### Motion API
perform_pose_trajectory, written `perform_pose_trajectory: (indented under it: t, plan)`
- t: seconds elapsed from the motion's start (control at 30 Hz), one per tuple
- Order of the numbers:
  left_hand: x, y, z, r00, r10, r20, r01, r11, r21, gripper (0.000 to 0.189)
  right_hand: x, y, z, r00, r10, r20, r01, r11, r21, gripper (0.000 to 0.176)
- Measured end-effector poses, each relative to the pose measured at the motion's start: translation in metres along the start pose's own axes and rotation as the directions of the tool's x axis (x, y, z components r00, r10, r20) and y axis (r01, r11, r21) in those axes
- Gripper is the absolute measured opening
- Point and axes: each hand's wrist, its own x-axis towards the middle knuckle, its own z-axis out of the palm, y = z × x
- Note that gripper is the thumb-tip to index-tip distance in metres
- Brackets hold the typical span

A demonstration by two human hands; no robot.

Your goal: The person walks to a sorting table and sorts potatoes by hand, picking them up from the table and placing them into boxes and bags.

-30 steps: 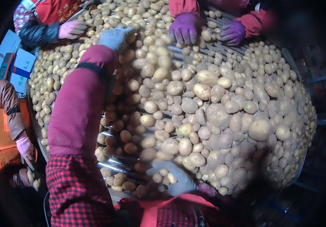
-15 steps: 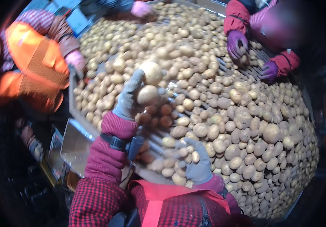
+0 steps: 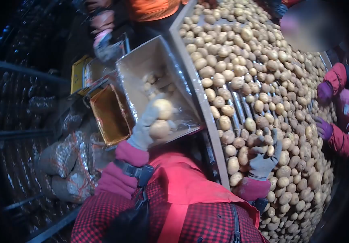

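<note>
My left hand (image 3: 145,125), in a grey glove, is closed around two large potatoes (image 3: 163,109), one above the other. It is over the near end of an open cardboard box (image 3: 136,67) lined with clear plastic, with several potatoes inside. My right hand (image 3: 263,160), also gloved in grey, is low among the potatoes on the sorting table. Its fingers curl around small potatoes (image 3: 270,150), and other potatoes surround it closely.
The table's raised edge (image 3: 202,95) runs between the box and the potato heap (image 3: 300,141). Metal rollers (image 3: 239,105) show between potatoes. A yellow-brown crate (image 3: 109,115) and filled sacks (image 3: 65,162) are at left. Co-workers' gloved hands (image 3: 324,127) reach in from the right.
The view has turned left, bringing the box and sacks into sight. My left hand has carried the two potatoes from above the table to the box. My right hand stays among the potatoes.
</note>
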Motion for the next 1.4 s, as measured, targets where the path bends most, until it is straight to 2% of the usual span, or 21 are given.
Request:
perform_pose_trajectory:
  t: [0.07, 0.17, 0.2, 0.33, 0.37, 0.4, 0.43, 0.47, 0.5, 0.57, 0.6, 0.63, 0.77, 0.8, 0.87, 0.97, 1.03, 1.1, 1.23, 1.27, 1.4]
  plan:
    - [-0.027, 0.01, -0.051, 0.979, 0.139, -0.151, -0.143, 0.99, -0.016, 0.065, 0.003, -0.001, 0.003, 0.999, 0.041, -0.023, -0.038, 0.995, 0.095, 0.049]
    - [-0.061, 0.041, -0.118, 0.891, 0.279, -0.357, -0.256, 0.96, 0.112, 0.058, 0.004, -0.008, -0.011, 0.991, 0.079, 0.108, -0.078, 0.997, -0.018, 0.048]
    - [-0.066, 0.048, -0.142, 0.833, 0.311, -0.458, -0.24, 0.948, 0.206, 0.057, 0.005, -0.003, -0.002, 0.978, 0.159, 0.137, -0.178, 0.974, 0.14, 0.048]
    - [-0.065, 0.048, -0.291, 0.66, 0.442, -0.607, -0.065, 0.839, 0.54, 0.059, 0.0, -0.006, -0.01, 0.999, -0.013, 0.042, 0.014, 1.0, -0.027, 0.048]
    - [-0.054, 0.045, -0.289, 0.643, 0.498, -0.582, -0.058, 0.789, 0.611, 0.061, 0.005, -0.008, -0.021, 0.996, 0.055, 0.074, -0.068, 0.978, 0.195, 0.051]
    - [-0.04, 0.047, -0.271, 0.623, 0.551, -0.555, -0.046, 0.734, 0.677, 0.064, 0.004, -0.001, -0.011, 0.988, -0.14, 0.071, 0.154, 0.953, -0.262, 0.053]
    - [-0.032, 0.048, -0.247, 0.573, 0.599, -0.559, -0.06, 0.711, 0.7, 0.067, 0.002, -0.003, 0.001, 1.0, 0.01, 0.027, -0.013, 0.992, 0.123, 0.053]
    - [-0.019, 0.047, -0.24, 0.574, 0.615, -0.541, 0.0, 0.661, 0.751, 0.066, 0.001, -0.003, -0.019, 0.989, -0.146, -0.008, 0.139, 0.951, -0.275, 0.052]
    - [0.003, 0.054, -0.222, 0.565, 0.641, -0.52, 0.058, 0.597, 0.8, 0.065, 0.002, 0.004, 0.01, 0.976, -0.166, -0.144, 0.166, 0.986, -0.014, 0.041]
    - [0.036, 0.054, -0.165, 0.662, 0.727, -0.183, -0.136, 0.357, 0.924, 0.065, 0.001, 0.003, 0.026, 0.989, -0.073, -0.132, 0.093, 0.984, 0.152, 0.043]
    - [0.06, 0.053, -0.134, 0.719, 0.691, -0.074, -0.32, 0.423, 0.848, 0.062, 0.002, 0.002, 0.034, 0.985, -0.097, -0.142, 0.11, 0.99, 0.083, 0.043]
    - [0.072, 0.054, -0.088, 0.69, 0.716, 0.11, -0.298, 0.142, 0.944, 0.055, 0.003, 0.001, 0.04, 0.982, -0.114, -0.148, 0.118, 0.993, 0.017, 0.043]
    - [0.12, 0.028, 0.075, 0.687, 0.406, 0.603, -0.611, -0.126, 0.781, 0.052, 0.005, -0.006, 0.009, 0.974, -0.203, -0.097, 0.178, 0.959, -0.222, 0.049]
    - [0.135, 0.017, 0.105, 0.639, 0.303, 0.707, -0.706, -0.133, 0.696, 0.051, 0.004, 0.002, 0.044, 0.909, -0.334, -0.251, 0.191, 0.866, -0.463, 0.048]
    - [0.159, -0.008, 0.165, 0.444, 0.161, 0.881, -0.844, -0.256, 0.472, 0.052, 0.006, -0.005, 0.056, 0.916, -0.272, -0.295, 0.161, 0.923, -0.35, 0.045]
    - [0.187, -0.054, 0.236, 0.317, -0.013, 0.948, -0.919, -0.249, 0.304, 0.056, 0.006, -0.009, 0.037, 0.912, -0.23, -0.339, 0.195, 0.972, -0.132, 0.047]
    - [0.208, -0.081, 0.277, 0.177, -0.077, 0.981, -0.965, -0.209, 0.158, 0.058, 0.006, -0.012, 0.049, 0.902, -0.23, -0.366, 0.168, 0.967, -0.193, 0.05]
    - [0.232, -0.113, 0.309, 0.087, -0.217, 0.972, -0.957, -0.291, 0.021, 0.063, 0.005, -0.012, 0.041, 0.919, -0.191, -0.346, 0.179, 0.982, -0.067, 0.052]
    - [0.258, -0.158, 0.356, -0.018, -0.329, 0.944, -0.956, -0.272, -0.113, 0.063, 0.004, -0.017, 0.044, 0.928, -0.111, -0.357, 0.14, 0.989, 0.057, 0.045]
    - [0.262, -0.168, 0.364, -0.079, -0.264, 0.961, -0.977, -0.169, -0.127, 0.065, 0.002, -0.017, 0.039, 0.942, -0.142, -0.305, 0.151, 0.989, 0.006, 0.04]
    - [0.291, -0.18, 0.379, -0.022, -0.286, 0.958, -0.985, -0.16, -0.071, 0.065, 0.001, -0.021, 0.034, 0.939, -0.14, -0.314, 0.105, 0.986, -0.128, 0.051]
